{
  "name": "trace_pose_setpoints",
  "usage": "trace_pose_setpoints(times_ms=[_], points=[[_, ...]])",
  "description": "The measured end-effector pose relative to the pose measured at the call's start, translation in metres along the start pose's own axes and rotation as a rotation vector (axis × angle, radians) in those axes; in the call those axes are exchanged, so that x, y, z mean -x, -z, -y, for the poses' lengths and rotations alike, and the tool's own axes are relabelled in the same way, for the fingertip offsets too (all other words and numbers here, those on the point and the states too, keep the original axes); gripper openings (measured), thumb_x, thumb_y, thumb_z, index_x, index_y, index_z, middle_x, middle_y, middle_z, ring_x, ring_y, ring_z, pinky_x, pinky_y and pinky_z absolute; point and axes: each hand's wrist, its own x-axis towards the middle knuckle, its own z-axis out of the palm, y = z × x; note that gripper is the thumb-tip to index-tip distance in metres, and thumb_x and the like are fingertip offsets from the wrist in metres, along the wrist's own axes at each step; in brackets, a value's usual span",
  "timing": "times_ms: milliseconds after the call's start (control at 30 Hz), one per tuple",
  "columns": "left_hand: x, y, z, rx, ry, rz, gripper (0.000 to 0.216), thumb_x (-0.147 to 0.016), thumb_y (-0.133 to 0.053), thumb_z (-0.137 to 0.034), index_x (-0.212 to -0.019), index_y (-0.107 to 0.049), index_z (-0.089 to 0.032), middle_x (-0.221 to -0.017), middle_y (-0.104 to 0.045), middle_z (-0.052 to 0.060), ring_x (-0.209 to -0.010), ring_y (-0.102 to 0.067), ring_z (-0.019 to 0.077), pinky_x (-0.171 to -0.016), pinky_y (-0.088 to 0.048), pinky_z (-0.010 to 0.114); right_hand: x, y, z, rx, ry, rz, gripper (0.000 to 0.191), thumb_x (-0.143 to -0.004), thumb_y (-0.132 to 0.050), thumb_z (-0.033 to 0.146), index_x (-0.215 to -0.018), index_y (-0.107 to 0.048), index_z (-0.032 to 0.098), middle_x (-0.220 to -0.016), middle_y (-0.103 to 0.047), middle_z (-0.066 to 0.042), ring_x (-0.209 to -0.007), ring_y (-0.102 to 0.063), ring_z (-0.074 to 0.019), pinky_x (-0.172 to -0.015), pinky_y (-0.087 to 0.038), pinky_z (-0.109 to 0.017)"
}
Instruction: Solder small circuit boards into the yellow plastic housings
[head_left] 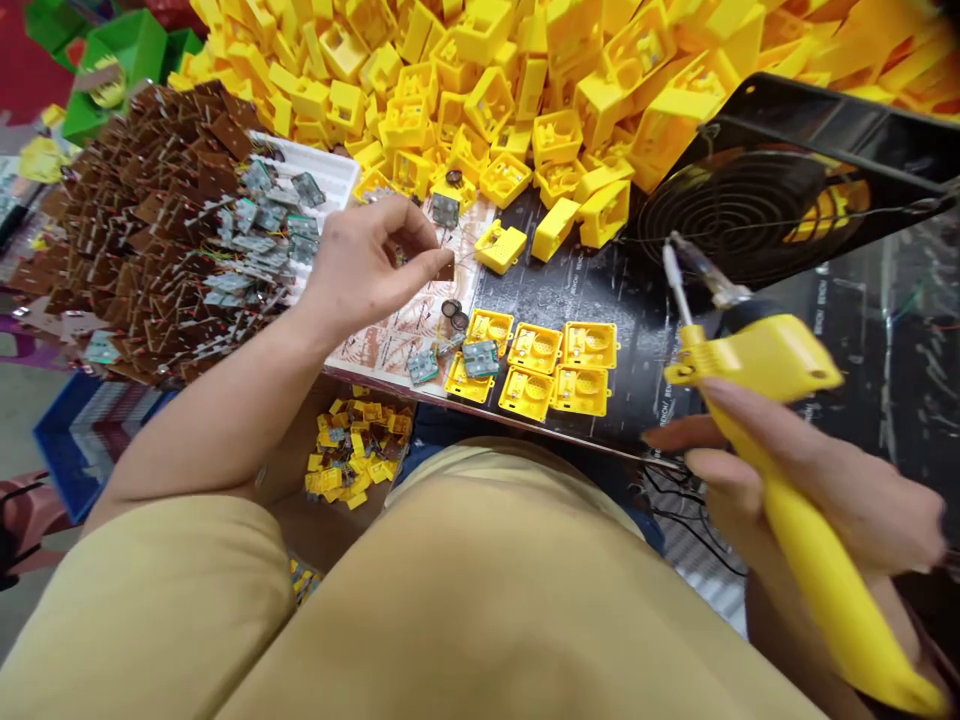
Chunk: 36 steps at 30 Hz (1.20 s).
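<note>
gripping soldering iron (757, 365), pinching maybe component (445, 270)

The bare left arm (225, 410) reaches forward, and the left hand (364, 265) is palm-down with thumb and fingertips pinched together. The right hand (817, 490) sits lower, nearer the body, with fingers curled in a closed grip and one finger stretched forward.
</note>
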Motion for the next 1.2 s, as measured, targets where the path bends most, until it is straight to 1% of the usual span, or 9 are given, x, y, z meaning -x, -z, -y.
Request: trace_pose_setpoints(times_ms=[100, 167, 233, 433, 567, 700, 800, 967, 1200], points=[[0.033, -0.01, -0.03, -0.053, -0.241, -0.124, 0.011, -0.095, -0.065, -0.025, -0.086, -0.061, -0.02, -0.079, -0.07, 0.0, -0.073, -0.064, 0.0119, -0.066, -0.052, 0.026, -0.013, -0.022, -0.001, -0.049, 0.163, -0.002, 0.029, -0.091, -0.074, 0.023, -0.118, -0.063, 0.026, -0.085, -0.074, 0.002, -0.072, -0.071, -0.0121, -0.069, -0.054, -0.021], [0.058, -0.022, -0.041, -0.141, -0.437, -0.118, 0.006, -0.093, -0.065, -0.018, -0.089, -0.06, -0.019, -0.08, -0.071, 0.0, -0.075, -0.065, 0.0134, -0.069, -0.053, 0.027, -0.015, -0.037, -0.003, -0.063, 0.228, 0.015, 0.026, -0.089, -0.076, 0.031, -0.11, -0.062, 0.024, -0.085, -0.072, 0.002, -0.077, -0.071, -0.0138, -0.076, -0.056, -0.024], [0.077, -0.031, -0.045, -0.221, -0.519, -0.076, 0.008, -0.09, -0.069, -0.017, -0.091, -0.061, -0.02, -0.083, -0.073, 0.001, -0.078, -0.065, 0.0158, -0.073, -0.054, 0.031, -0.015, -0.049, -0.005, -0.07, 0.266, 0.038, 0.029, -0.091, -0.074, 0.039, -0.111, -0.06, 0.023, -0.087, -0.072, 0.001, -0.081, -0.072, -0.0165, -0.089, -0.057, -0.033], [0.089, -0.023, -0.046, -0.171, -0.286, -0.065, 0.011, -0.091, -0.068, -0.022, -0.1, -0.061, -0.023, -0.099, -0.074, 0.002, -0.095, -0.066, 0.0185, -0.088, -0.049, 0.036, -0.013, -0.062, -0.005, -0.087, 0.288, 0.052, 0.033, -0.093, -0.073, 0.035, -0.119, -0.056, 0.023, -0.09, -0.07, 0.001, -0.086, -0.071, -0.0173, -0.106, -0.051, -0.043], [0.071, -0.019, -0.054, -0.19, -0.202, 0.09, 0.026, -0.093, -0.061, -0.028, -0.118, -0.062, -0.02, -0.116, -0.072, 0.008, -0.11, -0.063, 0.0239, -0.097, -0.047, 0.04, -0.013, -0.065, -0.005, -0.097, 0.282, 0.062, 0.033, -0.094, -0.071, 0.034, -0.121, -0.055, 0.025, -0.093, -0.07, 0.001, -0.085, -0.071, -0.0171, -0.107, -0.051, -0.043], [0.057, -0.029, -0.064, -0.271, -0.211, 0.216, 0.02, -0.093, -0.061, -0.033, -0.107, -0.068, -0.019, -0.109, -0.073, 0.007, -0.107, -0.061, 0.0274, -0.098, -0.044, 0.046, -0.014, -0.067, -0.001, -0.106, 0.286, 0.051, 0.035, -0.095, -0.07, 0.035, -0.124, -0.054, 0.024, -0.089, -0.07, 0.001, -0.083, -0.069, -0.0171, -0.107, -0.052, -0.046], [0.056, -0.039, -0.065, -0.322, -0.184, 0.21, 0.016, -0.093, -0.065, -0.035, -0.096, -0.07, -0.02, -0.104, -0.073, 0.007, -0.103, -0.06, 0.0272, -0.098, -0.043, 0.049, -0.015, -0.068, 0.004, -0.083, 0.281, 0.05, 0.03, -0.097, -0.067, 0.033, -0.123, -0.054, 0.024, -0.088, -0.068, 0.001, -0.083, -0.067, -0.0167, -0.107, -0.051, -0.047], [0.062, -0.047, -0.051, -0.113, -0.172, 0.083, 0.016, -0.098, -0.063, -0.036, -0.091, -0.072, -0.025, -0.101, -0.077, 0.001, -0.105, -0.064, 0.0224, -0.106, -0.039, 0.048, -0.019, -0.077, 0.013, -0.023, 0.249, 0.037, 0.024, -0.098, -0.063, 0.024, -0.121, -0.057, 0.025, -0.087, -0.068, 0.001, -0.078, -0.064, -0.0146, -0.106, -0.051, -0.041], [0.05, -0.033, -0.04, 0.106, -0.076, 0.171, 0.018, -0.098, -0.062, -0.034, -0.09, -0.075, -0.025, -0.094, -0.08, -0.001, -0.099, -0.071, 0.0189, -0.11, -0.038, 0.046, -0.029, -0.072, 0.013, -0.025, 0.219, -0.062, 0.024, -0.096, -0.069, 0.033, -0.118, -0.06, 0.025, -0.087, -0.073, 0.003, -0.075, -0.069, -0.0132, -0.1, -0.055, -0.038]])
